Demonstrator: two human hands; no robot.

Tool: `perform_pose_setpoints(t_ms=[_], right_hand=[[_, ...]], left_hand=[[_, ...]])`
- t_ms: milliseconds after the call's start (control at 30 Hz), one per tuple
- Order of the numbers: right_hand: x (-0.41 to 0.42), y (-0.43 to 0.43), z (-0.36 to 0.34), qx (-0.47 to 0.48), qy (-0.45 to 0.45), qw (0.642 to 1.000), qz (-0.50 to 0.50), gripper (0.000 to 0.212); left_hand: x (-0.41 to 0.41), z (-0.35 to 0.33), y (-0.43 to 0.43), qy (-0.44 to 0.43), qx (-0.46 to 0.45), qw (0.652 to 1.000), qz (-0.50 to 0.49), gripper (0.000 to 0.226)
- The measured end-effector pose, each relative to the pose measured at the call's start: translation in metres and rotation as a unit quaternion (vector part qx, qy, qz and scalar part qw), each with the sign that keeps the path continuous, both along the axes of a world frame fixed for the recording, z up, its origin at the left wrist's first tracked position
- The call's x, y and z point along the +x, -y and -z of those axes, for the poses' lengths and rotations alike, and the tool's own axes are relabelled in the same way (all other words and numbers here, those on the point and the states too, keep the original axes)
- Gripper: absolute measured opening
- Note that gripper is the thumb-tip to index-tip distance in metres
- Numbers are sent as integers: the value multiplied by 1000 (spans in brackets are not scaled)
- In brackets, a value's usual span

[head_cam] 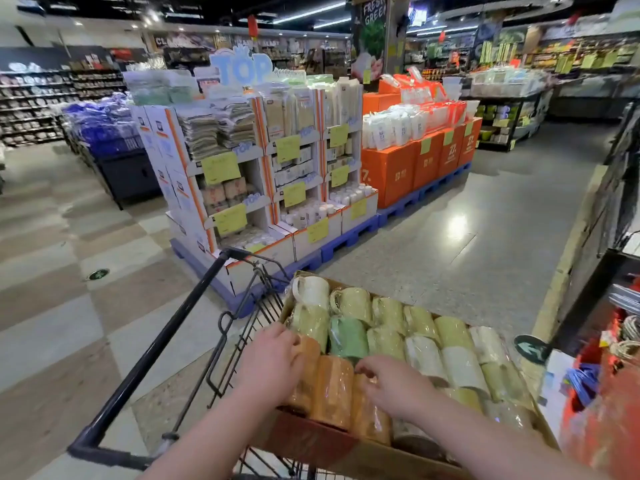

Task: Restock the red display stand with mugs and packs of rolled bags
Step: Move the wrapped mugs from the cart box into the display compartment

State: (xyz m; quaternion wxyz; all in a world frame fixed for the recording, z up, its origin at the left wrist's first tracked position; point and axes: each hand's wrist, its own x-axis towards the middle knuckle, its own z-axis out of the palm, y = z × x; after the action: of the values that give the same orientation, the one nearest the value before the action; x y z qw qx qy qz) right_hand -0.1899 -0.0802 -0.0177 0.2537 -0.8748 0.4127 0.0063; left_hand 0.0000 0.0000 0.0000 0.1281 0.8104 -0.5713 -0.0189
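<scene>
A cardboard box (313, 441) sits on top of a black shopping cart (152, 344) and holds several plastic-wrapped mugs lying in rows: orange mugs (333, 389) nearest me, a green mug (348, 338), yellow-green ones and a white mug (311, 289) at the far corner. My left hand (270, 365) curls round the leftmost orange mug. My right hand (394, 382) grips the top of another orange mug with bent fingers. The red display stand (602, 427) is at the lower right edge, blurred, with blue items (581, 379) beside it. No packs of rolled bags can be made out.
Ahead stands a white cardboard promo display (242, 174) on blue pallets, with orange boxes (415, 161) to its right. Dark shelving (616, 209) lines the right side. Grey aisle floor (467, 244) runs between them.
</scene>
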Motion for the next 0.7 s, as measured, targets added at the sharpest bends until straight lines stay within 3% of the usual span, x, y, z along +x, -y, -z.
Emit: perform_pose_setpoints(t_ms=[100,267,533,600,700], right_hand=[[14,-4,5,11,5,999,31,36],[34,-8,19,51,-8,994,96,50],[60,-3,34,110,-22,980,165,64],[63,-2,33,124,-23,977,173,61],[66,-3,36,129,-5,975,181,30]], left_hand=[[16,6,2,24,11,999,-46,38],[28,18,4,-65,51,992,-97,47],[40,24,10,-98,52,985,-131,44],[40,23,11,-94,54,985,-137,44],[43,21,12,-115,52,980,-153,39]])
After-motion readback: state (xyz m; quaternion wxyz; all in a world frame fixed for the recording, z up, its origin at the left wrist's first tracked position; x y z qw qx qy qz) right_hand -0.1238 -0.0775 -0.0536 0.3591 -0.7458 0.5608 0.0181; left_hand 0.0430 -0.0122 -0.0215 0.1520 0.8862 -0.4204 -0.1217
